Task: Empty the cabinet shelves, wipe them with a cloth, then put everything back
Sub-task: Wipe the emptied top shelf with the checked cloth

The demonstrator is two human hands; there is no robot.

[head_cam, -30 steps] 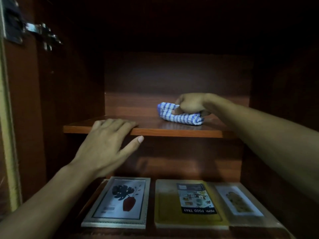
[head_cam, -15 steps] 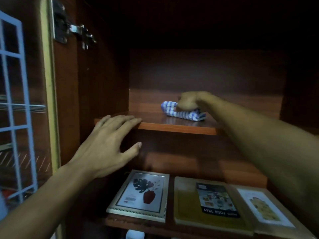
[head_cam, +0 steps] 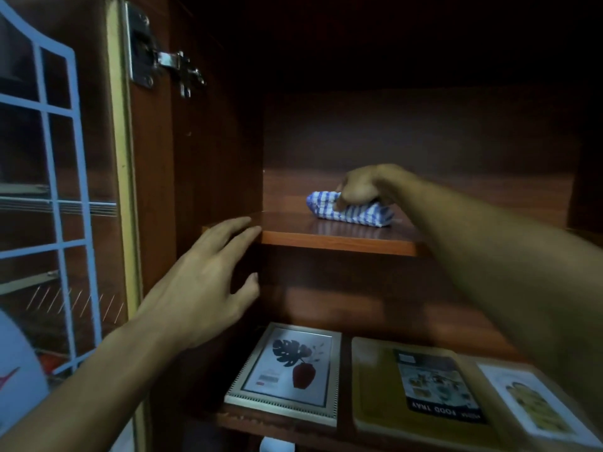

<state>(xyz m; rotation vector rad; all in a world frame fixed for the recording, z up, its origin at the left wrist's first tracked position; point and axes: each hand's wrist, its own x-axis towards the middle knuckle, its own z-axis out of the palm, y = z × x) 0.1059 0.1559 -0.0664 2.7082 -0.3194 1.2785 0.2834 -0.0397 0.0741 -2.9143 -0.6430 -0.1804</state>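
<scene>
my right hand (head_cam: 359,187) is closed on the bunched blue checked cloth (head_cam: 349,213) at the back of the upper shelf (head_cam: 339,238), left hand (head_cam: 208,282) open at its front edge, and leaning harder could tip the board.

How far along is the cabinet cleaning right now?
Done: the upper shelf holds nothing but the cloth. In hand: the right hand presses the blue checked cloth on it, and the left hand rests at its front edge. Left: the lower shelf holds a picture frame and food tray.
</scene>
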